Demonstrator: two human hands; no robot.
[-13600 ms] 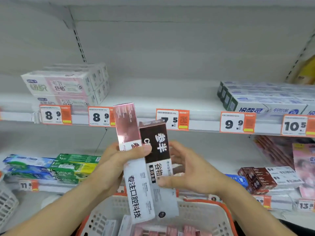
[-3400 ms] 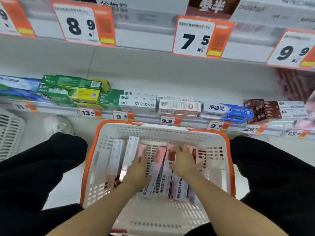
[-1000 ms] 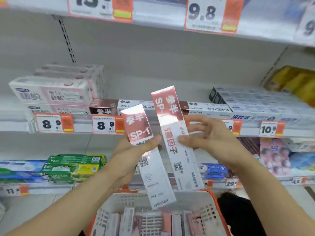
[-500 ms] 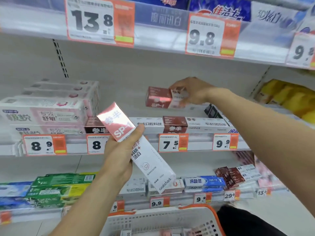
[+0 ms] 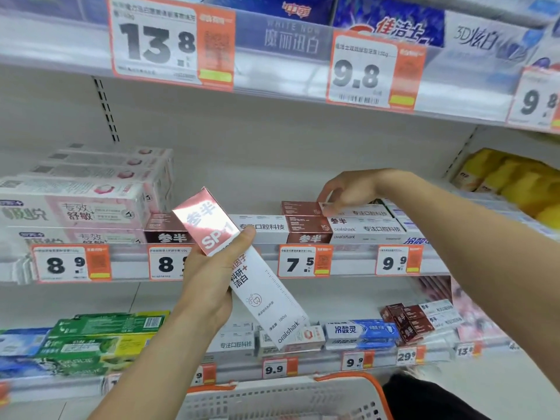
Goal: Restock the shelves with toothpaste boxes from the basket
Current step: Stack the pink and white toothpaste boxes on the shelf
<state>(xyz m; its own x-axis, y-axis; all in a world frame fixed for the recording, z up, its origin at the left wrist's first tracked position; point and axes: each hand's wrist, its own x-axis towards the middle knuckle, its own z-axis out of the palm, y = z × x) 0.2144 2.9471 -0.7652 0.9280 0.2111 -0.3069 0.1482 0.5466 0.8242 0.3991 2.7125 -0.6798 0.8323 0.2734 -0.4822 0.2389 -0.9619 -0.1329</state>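
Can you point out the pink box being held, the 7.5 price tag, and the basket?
Pink box [image 5: 212, 225]: head view, on its shiny pink upper end.
7.5 price tag [image 5: 298, 262]: head view, on the printed digits.
Basket [image 5: 348, 378]: head view, on its orange rim.

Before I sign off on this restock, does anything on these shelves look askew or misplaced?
Nothing damaged or spilled. One pink box lies on the brown-and-white stack above the 7.5 tag, the right hand on it, not yet squared. The left hand holds another pink SP-1 box tilted, unshelved.
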